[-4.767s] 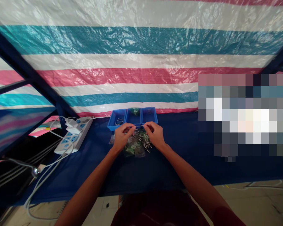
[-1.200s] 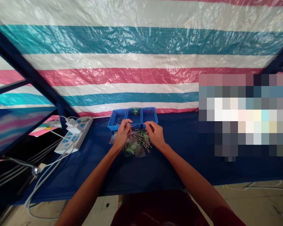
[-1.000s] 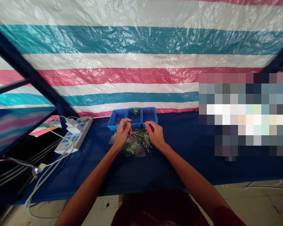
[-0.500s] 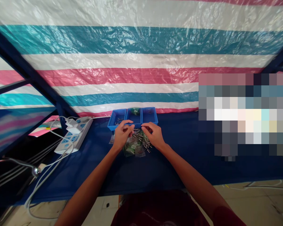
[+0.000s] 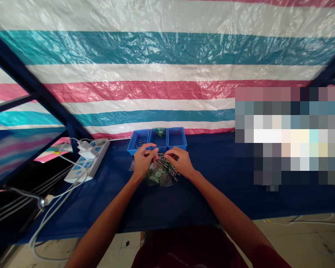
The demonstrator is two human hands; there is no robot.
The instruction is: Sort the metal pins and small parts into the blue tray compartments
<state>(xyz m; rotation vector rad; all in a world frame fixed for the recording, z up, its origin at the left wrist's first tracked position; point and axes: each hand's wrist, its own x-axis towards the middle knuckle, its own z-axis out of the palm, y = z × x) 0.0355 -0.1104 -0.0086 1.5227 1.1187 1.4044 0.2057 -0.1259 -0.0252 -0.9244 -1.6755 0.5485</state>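
My left hand [image 5: 144,160] is closed in a pinch above a pile of small parts. Facing it, my right hand [image 5: 181,160] has thumb and finger pressed together. A thin metal rod [image 5: 161,154] spans the small gap between the two sets of fingertips; its ends are hidden by the fingers. Below lie several loose metal rods [image 5: 173,172], dark and silvery. Beside them are small clear plastic bags [image 5: 165,181] and green pieces [image 5: 155,175] too small to make out. Just behind my hands stands a blue three-compartment bin [image 5: 176,144], with a few rods in its left compartment and something green in the middle one.
A white power strip [image 5: 77,175] with a plugged-in adapter and looping white cables [image 5: 48,212] occupies the left of the blue-covered table [image 5: 212,203]. Striped plastic sheeting [image 5: 156,89] hangs behind it, between dark blue frame bars [image 5: 30,80]. The right side is pixelated.
My right hand has shifted slightly left, bringing its fingertips closer to my left hand. The thin rod now shows between them. My left hand has barely moved.
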